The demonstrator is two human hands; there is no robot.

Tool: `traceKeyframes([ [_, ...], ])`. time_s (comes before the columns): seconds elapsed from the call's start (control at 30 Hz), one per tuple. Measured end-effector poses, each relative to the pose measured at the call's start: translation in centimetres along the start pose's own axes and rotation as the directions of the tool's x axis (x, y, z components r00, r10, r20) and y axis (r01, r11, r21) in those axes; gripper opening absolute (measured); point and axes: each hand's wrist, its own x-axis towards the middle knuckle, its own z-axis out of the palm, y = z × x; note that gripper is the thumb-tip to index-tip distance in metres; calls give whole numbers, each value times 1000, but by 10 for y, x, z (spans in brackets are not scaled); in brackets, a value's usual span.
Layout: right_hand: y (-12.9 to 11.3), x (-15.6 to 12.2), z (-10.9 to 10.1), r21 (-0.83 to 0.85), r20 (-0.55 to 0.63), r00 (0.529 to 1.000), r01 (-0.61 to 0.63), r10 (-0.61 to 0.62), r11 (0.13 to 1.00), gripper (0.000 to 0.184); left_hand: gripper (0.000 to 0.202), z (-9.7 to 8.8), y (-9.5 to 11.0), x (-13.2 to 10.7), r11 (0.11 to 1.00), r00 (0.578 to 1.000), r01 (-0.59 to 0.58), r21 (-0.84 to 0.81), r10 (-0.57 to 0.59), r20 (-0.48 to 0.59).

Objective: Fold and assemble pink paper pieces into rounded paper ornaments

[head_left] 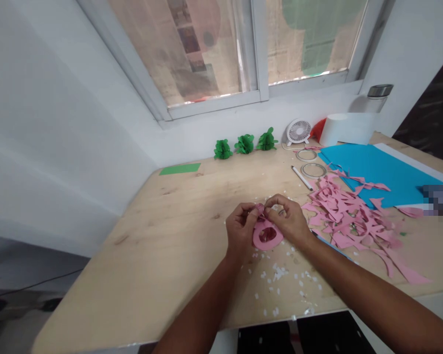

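Observation:
A pink paper cutout (pixel 260 242) with a rounded lower part and a hole in its middle is held upright just above the table. My left hand (pixel 240 227) pinches its upper left side between thumb and fingers. At the upper right, my right hand (pixel 288 220) has its fingertips closed on the same cutout, close to the left fingertips. The top of the piece is partly hidden by my fingers. Small white paper bits (pixel 278 272) lie scattered on the wooden table (pixel 184 236) below and around both hands.
Pink paper scraps (pixel 349 209) pile up at the right, beside blue sheets (pixel 384 169). A white marker (pixel 301 178) and tape rings (pixel 313 170) lie behind. Green paper shapes (pixel 245 144), a small fan (pixel 298 132) and a green strip (pixel 180 169) line the back.

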Motion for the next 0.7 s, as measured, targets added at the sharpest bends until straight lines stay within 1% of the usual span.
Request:
traceKeyframes([
  [0.2,0,1,0,41,3,1000,-13,13,999,16,16,-1,-3,1,999,1000,-15,29,15,-11],
  [0.33,2,2,1,94,29,999,-30,27,995,14,17,-2,-3,1,1000,1000,-18,18,18,-7],
  [0.43,3,3,1,84,34,999,-29,26,996,11,17,-3,-3,2,999,1000,-29,29,29,-5],
  [0.57,3,3,1,68,18,1000,-22,20,997,9,17,-3,-4,2,989,996,-90,118,91,-8],
  [0.7,2,3,2,43,-1,1000,11,-11,999,4,18,-3,-7,0,959,986,-162,234,165,5],
])
